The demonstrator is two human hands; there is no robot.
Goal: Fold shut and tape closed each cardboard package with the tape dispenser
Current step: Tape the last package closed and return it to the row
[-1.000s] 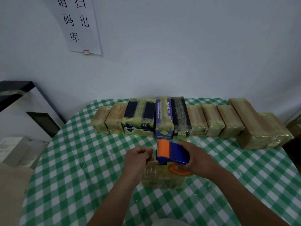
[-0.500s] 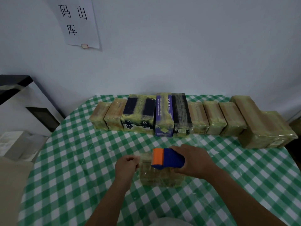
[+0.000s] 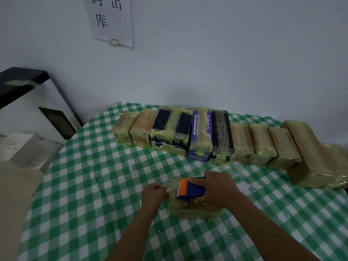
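Observation:
A small tape-wrapped cardboard package (image 3: 190,211) lies on the green checked table (image 3: 90,185) in front of me. My right hand (image 3: 216,189) grips the blue and orange tape dispenser (image 3: 190,189) and holds it on top of the package. My left hand (image 3: 153,194) is at the package's left end, fingers curled, pinching the clear tape end (image 3: 168,189) beside the dispenser's orange mouth. Much of the package top is hidden by the dispenser and my right hand.
A row of several taped packages (image 3: 201,136) lines the far side of the table, ending in larger boxes (image 3: 318,162) at the right. A dark-topped white cabinet (image 3: 28,102) stands to the left. A paper sign (image 3: 111,19) hangs on the wall.
The dispenser has tipped down flat onto the package and shifted slightly left. My left hand stays at the left end, now pinching the tape. The camera has tilted down and right.

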